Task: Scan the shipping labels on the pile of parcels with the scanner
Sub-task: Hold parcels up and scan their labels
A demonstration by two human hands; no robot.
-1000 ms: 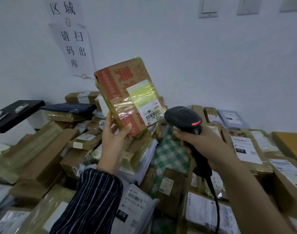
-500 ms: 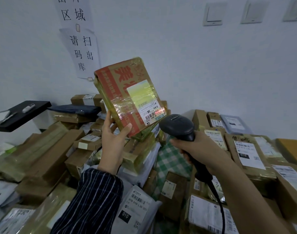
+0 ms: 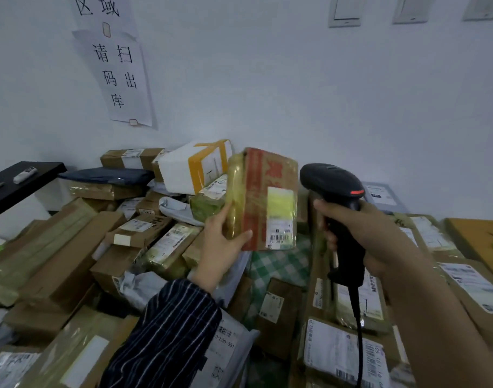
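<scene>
**Cardboard in hand, scan pending**

We hold a taped parcel (image 3: 263,197) up, with the pile (image 3: 71,247) beneath and around it. Our left hand (image 3: 221,242) has its fingers wrapped round the parcel's lower left edge, and the label (image 3: 280,219) faces us. Just right of the parcel, our right hand (image 3: 363,233) clenches the black scanner (image 3: 333,183). We judge the scan step is in hand. Next, the scanner needs aiming squarely at the barcode (image 3: 279,238) low on the label.

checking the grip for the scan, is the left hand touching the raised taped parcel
Touching. The head view shows the left hand gripping the taped parcel: its thumb lies across the parcel's lower front corner, with no gap.
</scene>
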